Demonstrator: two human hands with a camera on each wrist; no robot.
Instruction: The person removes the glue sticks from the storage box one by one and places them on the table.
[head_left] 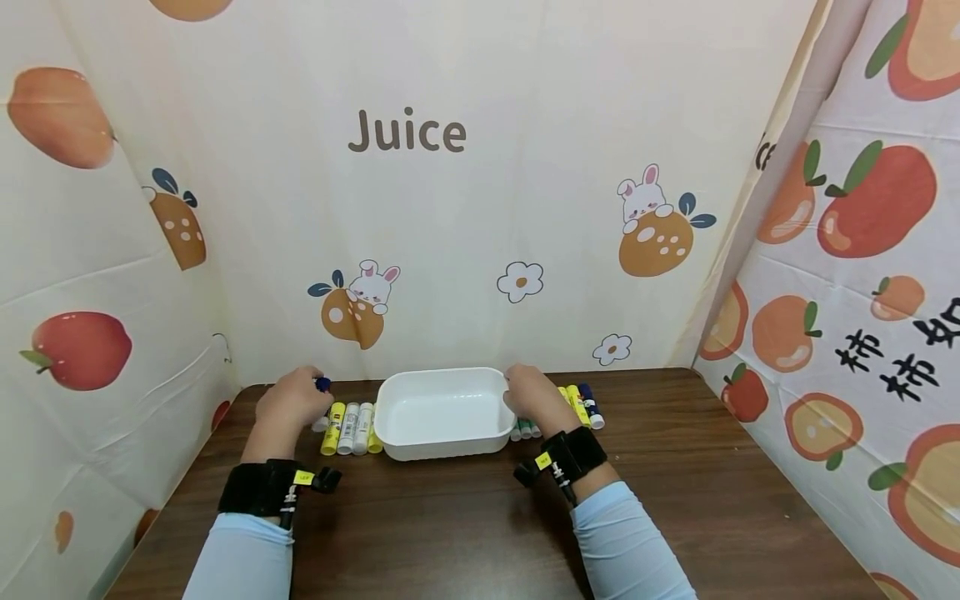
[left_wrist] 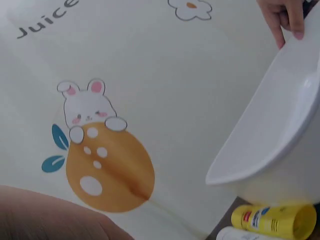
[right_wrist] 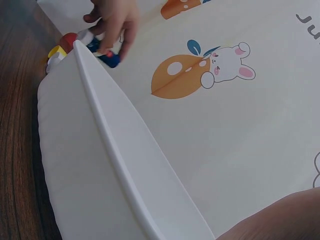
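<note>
My left hand (head_left: 294, 398) is at the left end of a row of glue sticks. It pinches a dark blue glue stick (right_wrist: 109, 59), whose end (head_left: 323, 384) shows beside the fingers in the head view. A white rectangular container (head_left: 442, 447) stands upright in the middle of the table. My right hand (head_left: 536, 398) is at the container's right rim; in the left wrist view a fingertip (left_wrist: 298, 35) overlaps that rim. What else the right fingers touch is hidden. Yellow and white glue sticks (head_left: 348, 429) lie side by side left of the container.
More glue sticks (head_left: 573, 404), yellow, dark blue and greenish, lie right of the container, partly behind my right hand. The brown wooden table (head_left: 420, 533) reaches back to a printed cloth (head_left: 480, 208), with similar cloths hanging on both sides.
</note>
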